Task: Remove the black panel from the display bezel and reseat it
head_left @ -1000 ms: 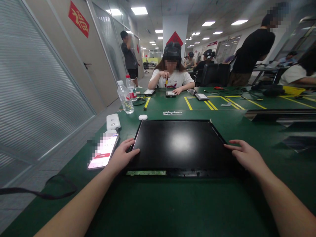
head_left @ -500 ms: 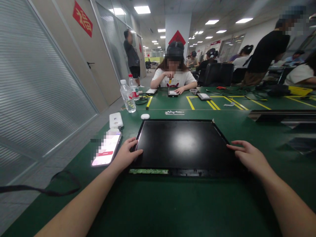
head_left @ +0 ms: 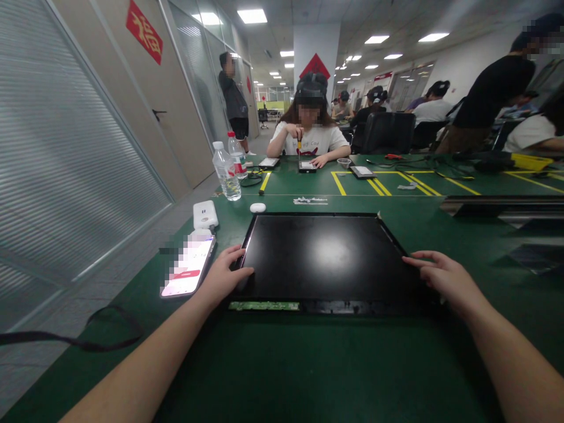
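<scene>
A large black flat display panel (head_left: 324, 255) lies face up on the green table (head_left: 308, 364) in front of me. A green circuit strip (head_left: 263, 306) runs along its near edge. My left hand (head_left: 221, 279) grips the panel's left edge, thumb on top, fingers curled round the side. My right hand (head_left: 443, 279) holds the right edge near the front corner, fingers bent over the rim.
A lit phone (head_left: 188, 273) lies just left of my left hand, with a white power bank (head_left: 205, 214), a small white case (head_left: 258, 207) and two water bottles (head_left: 225, 171) beyond. A black cable (head_left: 88, 341) loops at left. A person (head_left: 308, 132) works with a screwdriver across the table.
Both hands stay on the panel's edges. Only the view has shifted slightly; the panel has not visibly moved.
</scene>
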{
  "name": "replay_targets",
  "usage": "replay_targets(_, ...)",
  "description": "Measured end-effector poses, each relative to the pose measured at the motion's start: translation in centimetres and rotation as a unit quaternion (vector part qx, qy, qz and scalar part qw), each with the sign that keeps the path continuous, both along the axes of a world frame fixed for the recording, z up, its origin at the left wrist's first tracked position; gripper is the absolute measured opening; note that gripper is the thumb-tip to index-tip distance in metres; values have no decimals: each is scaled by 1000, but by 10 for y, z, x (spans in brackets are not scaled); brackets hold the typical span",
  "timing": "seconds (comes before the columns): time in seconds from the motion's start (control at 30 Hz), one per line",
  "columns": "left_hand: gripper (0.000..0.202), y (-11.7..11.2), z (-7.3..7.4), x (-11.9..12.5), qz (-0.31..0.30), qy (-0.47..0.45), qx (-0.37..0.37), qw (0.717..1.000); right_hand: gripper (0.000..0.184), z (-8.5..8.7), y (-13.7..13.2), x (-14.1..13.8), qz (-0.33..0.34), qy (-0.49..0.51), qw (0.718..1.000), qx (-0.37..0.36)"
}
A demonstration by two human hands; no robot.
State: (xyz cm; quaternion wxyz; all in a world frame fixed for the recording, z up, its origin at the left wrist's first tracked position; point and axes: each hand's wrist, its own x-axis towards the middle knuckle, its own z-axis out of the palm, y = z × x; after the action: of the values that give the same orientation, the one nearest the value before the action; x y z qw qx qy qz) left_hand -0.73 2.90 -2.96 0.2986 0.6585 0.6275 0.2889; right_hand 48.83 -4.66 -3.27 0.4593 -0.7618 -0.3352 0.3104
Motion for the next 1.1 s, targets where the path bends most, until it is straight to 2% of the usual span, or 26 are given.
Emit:
replay_targets(0.17,70,-3,-3,2,-38,31,27,998,49,-2,0,-2,1,-14,1000,2)
replay_targets(0.33,68,-4,-4,1,-84,93,61,990,46,-9,0,1,11,-90,996,2)
replay_targets(0.63,63,0,7,-13,-124,163,95,974,38,-20,2,11,43,-172,984,29)
replay_targets(0.83,59,-8,22,-17,-252,151,66,953,34,-9,-2,0,46,-219,975,20)
replay_targets(0.93,54,-12,29,-17,-285,133,48,948,42,-7,-4,-5,94,-248,963,37)
replay_targets(1.03,54,-12,32,-18,-288,125,38,949,48,-12,-3,-7,165,-247,954,53)
replay_targets(1.1,58,-11,32,-20,-283,133,31,949,48,-16,-2,-7,189,-249,949,37)
